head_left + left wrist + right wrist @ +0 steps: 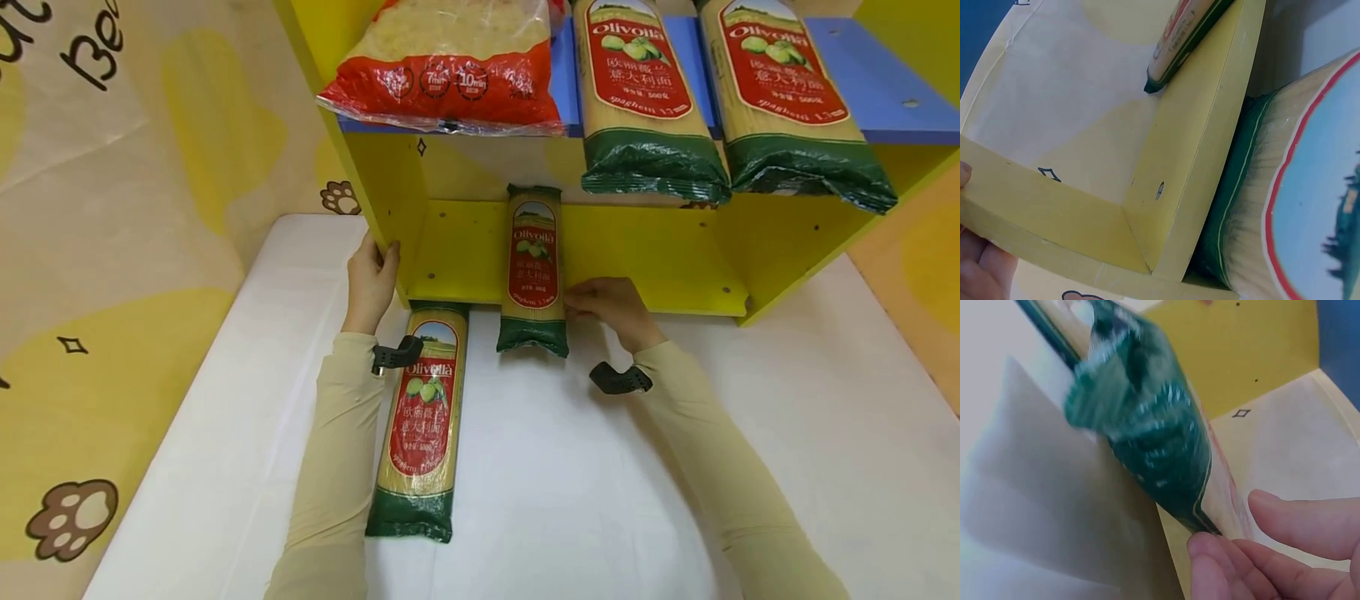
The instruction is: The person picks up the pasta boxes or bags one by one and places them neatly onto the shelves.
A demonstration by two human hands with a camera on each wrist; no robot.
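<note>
My left hand (371,282) grips the left side panel of a yellow shelf (386,217), thumb on the inner face and fingers outside. A spaghetti pack (534,267) with a red label and green ends lies on the bottom board, its near end sticking out past the front edge. At the right edge of that pack is my right hand (617,310). In the right wrist view, fingertips (1207,550) touch the pack's side by its green end (1147,419), while the thumb stands apart. Another spaghetti pack (420,417) lies on the table beside my left forearm.
The blue upper shelf board (885,83) bears a red-and-clear pasta bag (457,75) and two spaghetti packs, one in the middle (645,92) and one to the right (795,92). Their ends overhang the front edge. A white-covered table (570,500) lies below.
</note>
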